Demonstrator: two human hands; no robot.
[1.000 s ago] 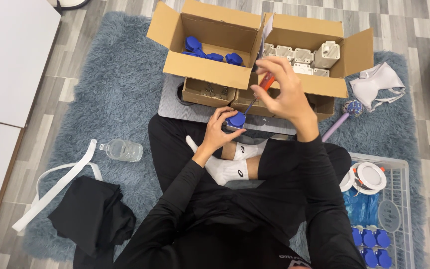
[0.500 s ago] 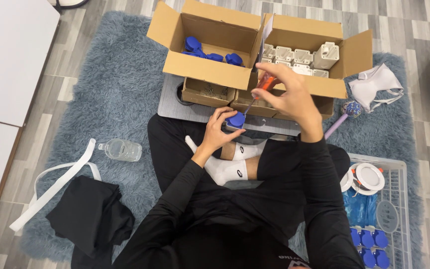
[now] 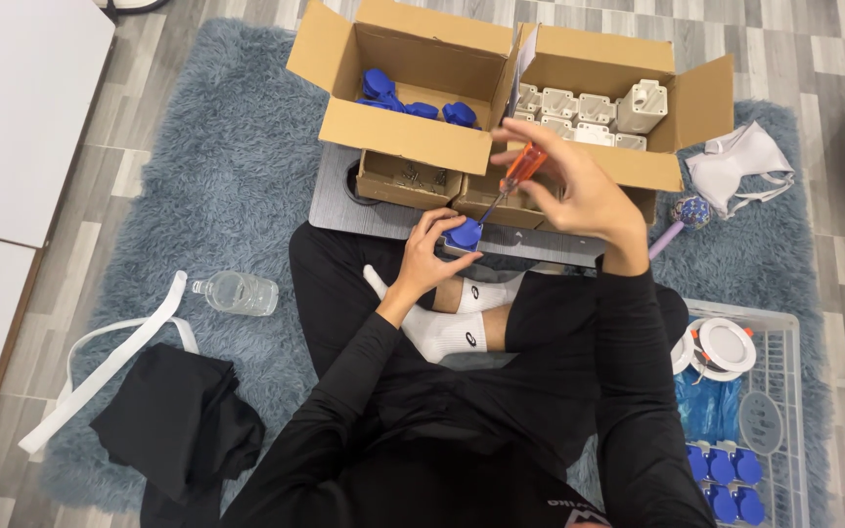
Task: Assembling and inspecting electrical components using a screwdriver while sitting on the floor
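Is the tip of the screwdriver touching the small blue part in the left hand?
Touching. In the head view the screwdriver shaft ends on the blue part held by the left hand.

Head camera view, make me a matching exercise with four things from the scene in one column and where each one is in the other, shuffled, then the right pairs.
Things:
1. screwdriver
2. water bottle
3. loose blue parts
4. black cloth

Places:
A. lying on the rug, near the person's left knee
B. in the left cardboard box
C. held in the right hand, tip on the blue piece in the left hand
D. crumpled at the rug's near left edge

Pairs: 1-C, 2-A, 3-B, 4-D
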